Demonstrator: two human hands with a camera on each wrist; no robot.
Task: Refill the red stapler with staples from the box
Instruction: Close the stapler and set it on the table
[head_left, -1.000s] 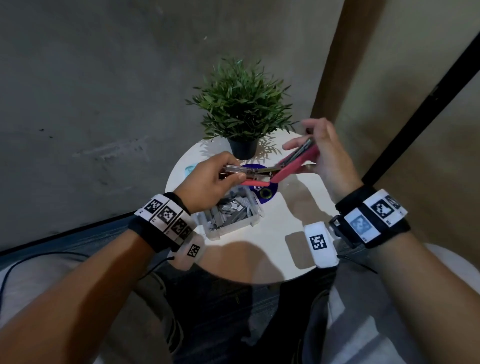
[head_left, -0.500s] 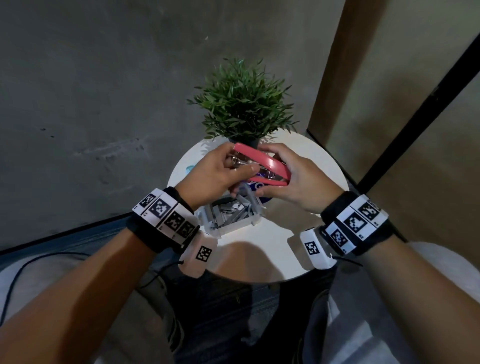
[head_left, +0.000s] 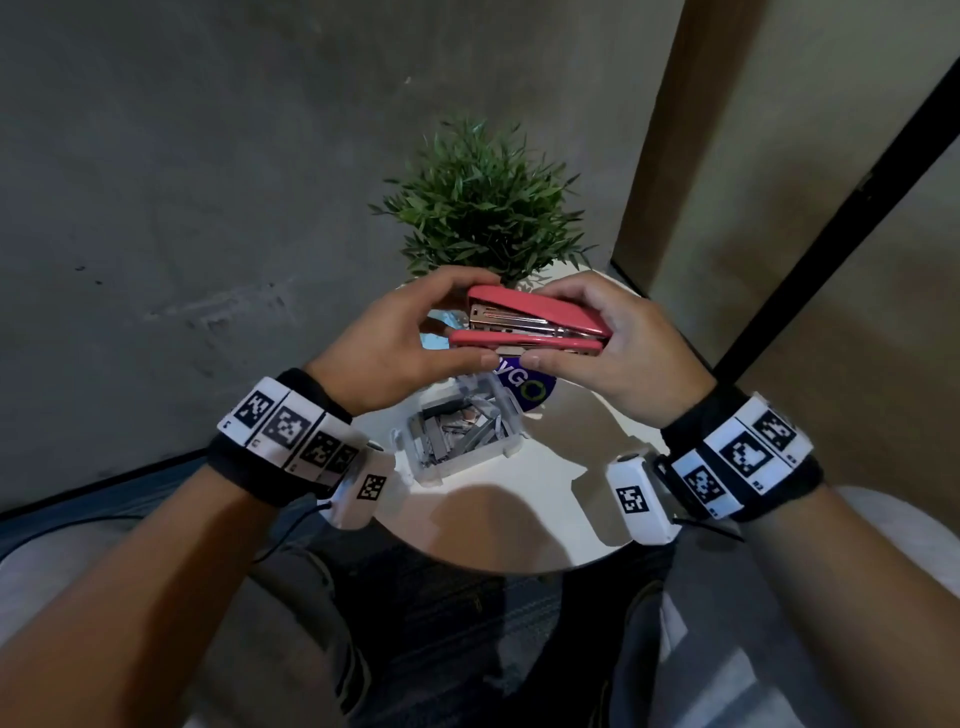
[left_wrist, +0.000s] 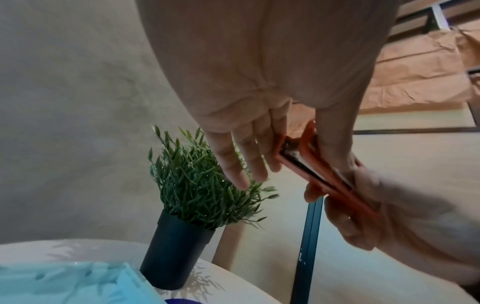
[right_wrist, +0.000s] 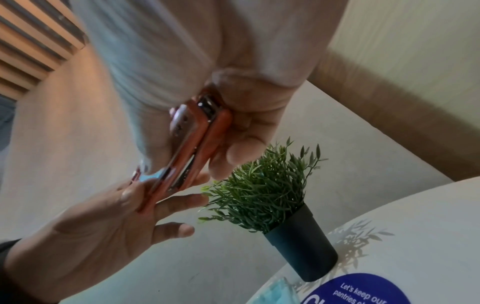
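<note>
The red stapler (head_left: 535, 325) is held in the air above the round white table (head_left: 561, 499), its red top folded down over the metal magazine. My left hand (head_left: 410, 343) pinches its front end, thumb under the base and fingers over the top. My right hand (head_left: 613, 343) grips the hinge end. The left wrist view shows the stapler (left_wrist: 322, 174) between my left hand's fingers (left_wrist: 244, 162) and thumb; the right wrist view shows the stapler (right_wrist: 192, 148) in my right palm. The clear box (head_left: 457, 436) of loose staple strips sits on the table below my hands.
A potted green plant (head_left: 483, 208) in a dark pot stands at the table's far side, just beyond my hands. A purple round sticker (head_left: 524, 387) lies by the box, and something light blue (left_wrist: 64, 281) lies at the table's left. A grey wall rises behind.
A second ago the stapler was swung wide open with my left hand at its magazine. The top has since been folded down, and both hands now hold it closed and level.
</note>
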